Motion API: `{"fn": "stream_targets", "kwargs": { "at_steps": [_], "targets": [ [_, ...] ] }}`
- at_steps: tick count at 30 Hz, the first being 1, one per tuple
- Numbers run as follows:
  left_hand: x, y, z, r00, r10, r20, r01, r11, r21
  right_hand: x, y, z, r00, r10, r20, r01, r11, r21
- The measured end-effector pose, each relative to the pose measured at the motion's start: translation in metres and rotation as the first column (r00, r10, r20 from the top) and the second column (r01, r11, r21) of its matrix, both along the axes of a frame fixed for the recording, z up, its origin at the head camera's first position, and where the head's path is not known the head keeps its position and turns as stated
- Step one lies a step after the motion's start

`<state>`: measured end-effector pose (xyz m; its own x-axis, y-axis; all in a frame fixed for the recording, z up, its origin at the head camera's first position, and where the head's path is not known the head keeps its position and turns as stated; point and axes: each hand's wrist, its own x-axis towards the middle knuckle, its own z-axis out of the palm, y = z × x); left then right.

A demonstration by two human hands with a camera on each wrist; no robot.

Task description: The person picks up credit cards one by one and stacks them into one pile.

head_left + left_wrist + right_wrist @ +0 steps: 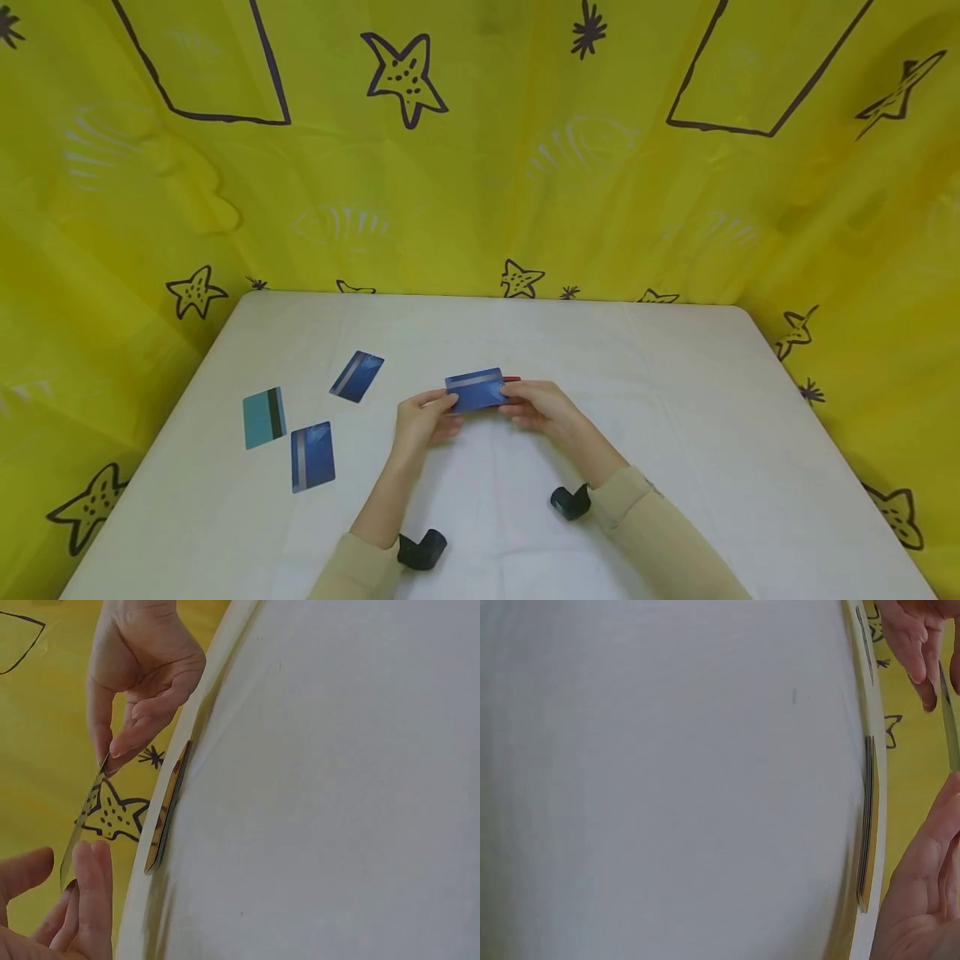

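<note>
Both hands hold one blue card (476, 390) with a silver stripe, raised over the middle of the white table. My left hand (423, 421) has its thumb on the card's lower left corner, with fingers behind it. At the opposite end, my right hand (542, 406) pinches the right edge. The left wrist view shows this card (81, 825) nearly edge-on between the two hands. On the table beyond it lies a thin stack of cards (867, 832); from the head view most of the stack is hidden, with just a red edge (512, 379) showing.
To the left lie a blue card (357, 377) at the back, another blue card (312, 457) nearer, and a teal card (260, 419) with a dark stripe. A yellow patterned curtain (465, 183) surrounds the table (675, 450). Black wrist mounts (422, 550) sit at both sleeves.
</note>
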<state>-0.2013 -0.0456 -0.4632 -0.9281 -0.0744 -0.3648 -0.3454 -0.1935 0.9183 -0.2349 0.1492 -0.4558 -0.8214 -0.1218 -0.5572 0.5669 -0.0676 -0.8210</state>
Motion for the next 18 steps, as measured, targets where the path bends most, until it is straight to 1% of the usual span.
{"fn": "stream_targets", "kwargs": {
  "at_steps": [3, 5, 10, 13, 18],
  "targets": [
    [-0.003, 0.008, -0.001, 0.999, 0.03, -0.017, -0.03, 0.999, -0.014, 0.003, 0.002, -0.002, 0.999, -0.042, 0.002, 0.042, 0.999, 0.002],
    [-0.005, 0.013, -0.002, 0.999, 0.035, -0.023, -0.035, 0.999, -0.025, 0.005, 0.003, -0.002, 0.998, -0.069, 0.002, 0.069, 0.997, 0.015],
    [-0.012, 0.021, -0.005, 1.0, 0.02, -0.022, -0.02, 0.999, -0.031, 0.009, 0.007, -0.003, 0.991, -0.132, 0.003, 0.132, 0.99, 0.05],
    [-0.015, 0.025, -0.007, 1.0, 0.006, -0.025, -0.006, 1.0, -0.023, 0.01, 0.009, -0.003, 0.989, -0.146, 0.008, 0.145, 0.987, 0.073],
    [-0.018, 0.029, -0.01, 1.0, -0.009, -0.018, 0.009, 1.0, -0.013, 0.008, 0.013, -0.005, 0.99, -0.139, 0.012, 0.136, 0.983, 0.119]
  ]
}}
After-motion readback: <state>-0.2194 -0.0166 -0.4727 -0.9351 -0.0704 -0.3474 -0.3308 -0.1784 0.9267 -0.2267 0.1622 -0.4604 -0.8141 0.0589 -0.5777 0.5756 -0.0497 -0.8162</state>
